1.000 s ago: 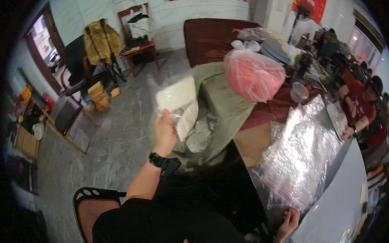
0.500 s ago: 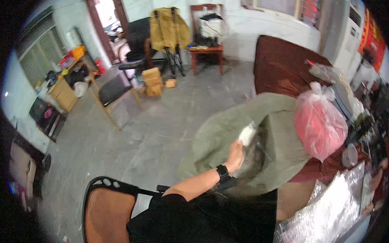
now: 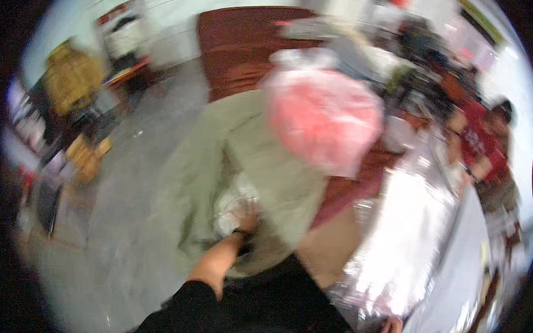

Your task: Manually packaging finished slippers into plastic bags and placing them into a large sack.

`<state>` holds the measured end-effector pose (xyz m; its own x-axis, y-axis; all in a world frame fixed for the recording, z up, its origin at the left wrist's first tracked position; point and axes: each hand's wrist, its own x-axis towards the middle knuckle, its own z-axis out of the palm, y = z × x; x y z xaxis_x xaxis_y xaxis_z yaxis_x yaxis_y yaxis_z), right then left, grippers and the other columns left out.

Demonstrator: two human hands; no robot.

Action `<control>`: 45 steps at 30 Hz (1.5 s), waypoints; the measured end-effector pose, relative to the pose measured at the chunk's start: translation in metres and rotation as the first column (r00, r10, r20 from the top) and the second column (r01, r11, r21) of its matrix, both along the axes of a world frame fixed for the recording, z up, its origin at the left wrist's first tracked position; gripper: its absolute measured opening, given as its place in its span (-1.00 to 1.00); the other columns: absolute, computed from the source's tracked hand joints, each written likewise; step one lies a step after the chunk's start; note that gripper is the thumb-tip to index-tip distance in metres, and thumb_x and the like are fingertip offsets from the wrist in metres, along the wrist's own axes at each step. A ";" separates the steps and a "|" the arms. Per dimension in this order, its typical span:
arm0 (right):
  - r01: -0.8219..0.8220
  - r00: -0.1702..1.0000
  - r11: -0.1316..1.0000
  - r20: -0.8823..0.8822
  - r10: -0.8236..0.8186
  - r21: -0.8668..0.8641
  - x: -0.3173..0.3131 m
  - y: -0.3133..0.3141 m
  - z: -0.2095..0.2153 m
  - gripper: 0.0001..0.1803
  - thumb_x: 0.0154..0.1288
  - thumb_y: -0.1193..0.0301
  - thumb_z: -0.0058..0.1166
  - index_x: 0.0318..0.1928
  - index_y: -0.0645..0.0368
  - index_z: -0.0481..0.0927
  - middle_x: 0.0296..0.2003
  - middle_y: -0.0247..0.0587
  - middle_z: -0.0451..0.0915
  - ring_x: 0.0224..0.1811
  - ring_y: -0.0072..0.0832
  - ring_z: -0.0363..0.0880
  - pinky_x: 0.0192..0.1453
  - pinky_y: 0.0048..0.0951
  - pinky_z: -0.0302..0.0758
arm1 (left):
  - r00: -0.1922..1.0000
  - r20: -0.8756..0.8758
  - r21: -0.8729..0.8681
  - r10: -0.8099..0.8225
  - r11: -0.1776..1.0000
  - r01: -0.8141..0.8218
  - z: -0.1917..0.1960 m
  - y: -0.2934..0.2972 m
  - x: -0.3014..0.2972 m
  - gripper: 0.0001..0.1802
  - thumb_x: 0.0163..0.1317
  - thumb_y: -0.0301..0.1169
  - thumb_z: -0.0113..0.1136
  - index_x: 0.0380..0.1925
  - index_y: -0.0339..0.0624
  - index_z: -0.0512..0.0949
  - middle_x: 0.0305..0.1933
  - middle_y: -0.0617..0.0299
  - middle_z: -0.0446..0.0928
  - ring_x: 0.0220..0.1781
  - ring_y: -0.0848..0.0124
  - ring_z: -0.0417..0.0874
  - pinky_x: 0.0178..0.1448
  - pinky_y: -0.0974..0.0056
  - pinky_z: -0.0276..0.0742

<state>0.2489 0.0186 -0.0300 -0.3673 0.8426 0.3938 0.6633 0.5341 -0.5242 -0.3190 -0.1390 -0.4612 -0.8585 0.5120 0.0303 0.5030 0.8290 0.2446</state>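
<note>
A large olive-green cloth sack (image 3: 278, 161) gapes in front of me. Within its mouth lies a white plastic-looking packet (image 3: 229, 215), blurred. My left hand (image 3: 248, 217) is down in the opening, its fingers against that packet; motion smears them, so whether they grip it is unclear. At the lower edge, my right hand (image 3: 390, 332) shows only in part, beside the near end of a pile of clear, shiny plastic bags (image 3: 402, 230). What its fingers hold, if anything, is hidden.
A clear bag of pink-red contents (image 3: 327, 119) stands behind the sack, by a dark red cover (image 3: 241, 42). A person in a red shirt (image 3: 482, 139) is across the table at the right. A chair with a yellow bag (image 3: 73, 77) stands far left.
My left hand has gone down into the sack's mouth with the white packet. The view has swung right, bringing the plastic bags nearer the middle, and my right hand now shows.
</note>
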 end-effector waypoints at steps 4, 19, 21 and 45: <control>0.016 0.995 0.995 0.103 -0.007 -0.094 0.004 -0.006 -0.013 -0.90 0.39 0.58 0.12 -0.12 0.32 0.61 -0.03 -0.01 0.61 -0.16 -0.25 0.65 -0.15 -0.43 0.59 | 0.879 -0.273 0.208 -0.390 0.868 0.450 0.077 0.209 0.067 -0.44 0.48 -0.20 0.00 0.43 -0.09 0.34 0.54 -0.14 0.22 0.58 -0.16 0.17 0.44 -0.49 0.13; -0.008 1.000 0.989 -0.020 0.005 -0.151 -0.011 -0.020 -0.004 -0.88 0.44 0.60 0.06 -0.06 0.29 0.59 0.02 -0.09 0.57 -0.18 -0.41 0.65 -0.10 -0.44 0.60 | 0.443 -0.126 0.497 -0.888 0.330 0.803 0.133 0.394 0.192 -0.44 0.45 -0.21 0.07 0.40 -0.12 0.37 0.50 -0.16 0.27 0.53 -0.17 0.24 0.45 -0.39 0.18; 0.006 0.999 0.980 -0.030 -0.012 -0.197 -0.012 -0.023 -0.009 -0.87 0.45 0.59 0.06 -0.05 0.30 0.56 0.03 -0.07 0.56 -0.11 -0.33 0.64 -0.03 -0.40 0.60 | 0.429 -0.088 0.513 -0.899 0.328 0.793 0.136 0.396 0.186 -0.44 0.44 -0.22 0.08 0.40 -0.12 0.38 0.50 -0.16 0.28 0.52 -0.17 0.25 0.45 -0.38 0.19; -0.120 0.979 0.989 -0.175 0.105 -0.081 -0.005 -0.005 -0.023 -0.91 0.41 0.57 0.07 -0.11 0.30 0.51 -0.03 -0.08 0.55 -0.08 -0.17 0.60 0.01 -0.32 0.56 | 0.544 0.435 0.254 -0.718 0.677 0.690 0.256 0.162 0.047 -0.44 0.38 -0.24 0.19 0.35 -0.15 0.43 0.43 -0.19 0.37 0.44 -0.19 0.36 0.46 -0.22 0.27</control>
<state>0.2437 0.0137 -0.0526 -0.3960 0.8349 0.3823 0.4984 0.5451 -0.6741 -0.2721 0.0234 -0.2050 -0.1280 0.9677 -0.2170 0.7291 0.2402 0.6409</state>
